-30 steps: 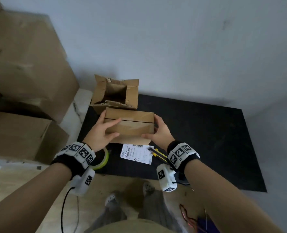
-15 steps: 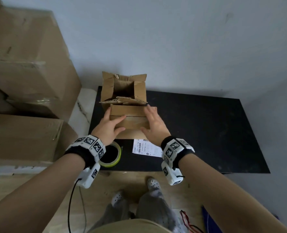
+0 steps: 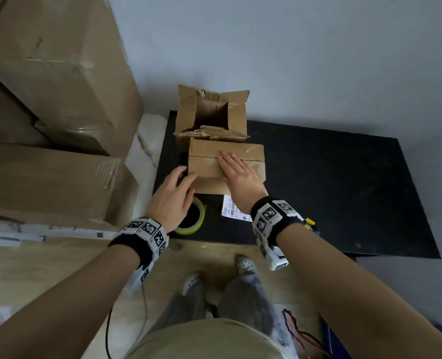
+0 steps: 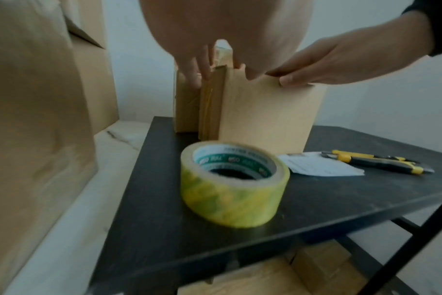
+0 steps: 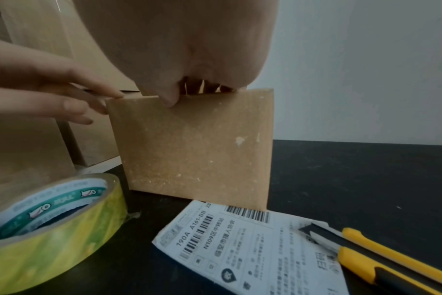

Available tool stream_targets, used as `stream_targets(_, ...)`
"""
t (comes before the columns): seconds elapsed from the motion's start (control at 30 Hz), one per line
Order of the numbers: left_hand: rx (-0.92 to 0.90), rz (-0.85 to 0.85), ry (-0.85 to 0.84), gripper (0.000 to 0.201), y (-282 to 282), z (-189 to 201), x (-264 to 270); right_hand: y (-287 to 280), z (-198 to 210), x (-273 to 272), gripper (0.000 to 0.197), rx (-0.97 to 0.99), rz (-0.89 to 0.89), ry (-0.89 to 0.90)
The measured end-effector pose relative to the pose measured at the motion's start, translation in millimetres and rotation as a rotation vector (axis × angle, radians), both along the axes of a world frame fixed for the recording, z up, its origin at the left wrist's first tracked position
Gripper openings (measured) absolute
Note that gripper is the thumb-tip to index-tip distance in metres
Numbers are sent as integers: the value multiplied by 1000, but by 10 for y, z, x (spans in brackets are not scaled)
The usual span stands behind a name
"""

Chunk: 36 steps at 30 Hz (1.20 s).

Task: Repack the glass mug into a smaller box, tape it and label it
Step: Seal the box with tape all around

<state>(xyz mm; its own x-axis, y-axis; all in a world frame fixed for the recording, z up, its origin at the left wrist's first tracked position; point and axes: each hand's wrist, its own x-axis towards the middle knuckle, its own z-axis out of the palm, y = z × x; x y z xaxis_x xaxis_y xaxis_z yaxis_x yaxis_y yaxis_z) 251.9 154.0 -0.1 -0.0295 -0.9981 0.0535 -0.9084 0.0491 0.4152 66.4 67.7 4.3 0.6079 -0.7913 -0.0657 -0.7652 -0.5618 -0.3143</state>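
Observation:
The small brown box (image 3: 243, 151) stands closed on the black table (image 3: 344, 177), its flaps meeting in a seam on top. My right hand (image 3: 236, 169) lies flat on the lid, fingers straight, and its thumb (image 5: 169, 97) hooks over the near edge. My left hand (image 3: 178, 185) is at the box's left side, where its loose fingers (image 4: 197, 67) touch the upper left corner. The larger box (image 3: 212, 115) stands open right behind. The tape roll (image 3: 191, 218) and the shipping label (image 3: 234, 209) lie in front. No mug is in view.
A yellow and black utility knife (image 4: 376, 161) lies right of the label, mostly under my right wrist in the head view. Big cardboard cartons (image 3: 46, 99) are stacked at the left, against the table's edge. The table's right half (image 3: 357, 203) is bare.
Both hands held the small box by its sides a second ago. Now my right hand has slid onto the lid, and my left has dropped to the left edge.

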Motion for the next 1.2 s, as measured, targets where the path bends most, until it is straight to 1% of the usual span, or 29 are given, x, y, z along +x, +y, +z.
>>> stream_targets(0.07, -4, -34, -18, 33, 104, -48, 21, 13, -26, -7, 52, -1, -3, -7)
stream_targets(0.1, 25, -57, -28, 32, 143, -84, 21, 19, -33, -7, 52, 1, -5, -5)
stream_targets(0.23, 227, -176, -144, 41, 216, -262, -21, 29, -45, -2, 53, 10, -15, -3)
stream_targets(0.33, 309, -202, -185, 42, 224, -351, -63, 4, -32, -11, 53, 25, -11, -12)
stream_targets(0.47, 376, -164, -167, 26, 230, -380, -88, -36, -3, -21, 52, 44, -1, -44)
stream_targets(0.6, 409, -159, -127, 15, 212, -270, -46, -55, 15, -17, 50, 85, -18, -84)
stream_targets(0.73, 436, -158, -28, 13, 130, 0, 108, -84, 83, -8, 45, 135, -25, -88)
stream_targets(0.83, 387, -95, 78, 18, 83, 260, 191, -89, 115, 5, 42, 160, -34, -82)
stream_targets(0.97, 335, -40, 254, 9, 1, 584, 314, -58, 179, 27, 40, 179, -46, -69)
stream_targets(1.07, 285, -45, 335, 11, -106, 797, 398, -61, 243, 54, 45, 222, -77, -58)
stream_targets(1.13, 277, -60, 384, 3, -186, 949, 414, -69, 269, 67, 53, 260, -118, -54)
stream_targets(1.2, 271, -65, 472, 19, -265, 1089, 411, -72, 276, 76, 58, 287, -140, -33)
